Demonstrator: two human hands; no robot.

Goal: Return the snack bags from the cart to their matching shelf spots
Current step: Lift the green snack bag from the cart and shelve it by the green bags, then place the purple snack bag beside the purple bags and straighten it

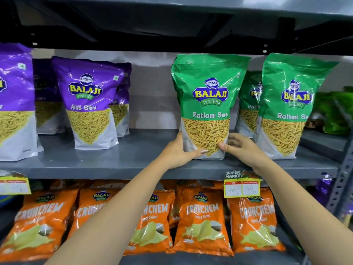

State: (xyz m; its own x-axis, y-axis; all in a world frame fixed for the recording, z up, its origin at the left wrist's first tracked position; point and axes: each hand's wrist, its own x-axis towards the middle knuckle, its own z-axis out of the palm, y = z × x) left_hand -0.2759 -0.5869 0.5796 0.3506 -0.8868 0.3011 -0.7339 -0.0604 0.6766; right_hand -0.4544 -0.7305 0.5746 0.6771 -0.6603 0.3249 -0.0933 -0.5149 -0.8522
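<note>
A green Ratlami Sev bag (pixel 207 104) stands upright on the grey middle shelf (pixel 133 161). My left hand (pixel 179 152) grips its lower left corner, thumb across the front. My right hand (pixel 240 146) holds its lower right edge, thumb on the front. To its right stand two more green Ratlami Sev bags (pixel 288 108), one in front and one behind. The cart is out of view.
Purple Aloo Sev bags (pixel 89 104) fill the shelf's left half, with a bare gap between them and the green bags. Orange Crunchem bags (pixel 200 222) line the shelf below. A yellow price tag (pixel 241 186) hangs on the shelf edge. An upper shelf hangs close overhead.
</note>
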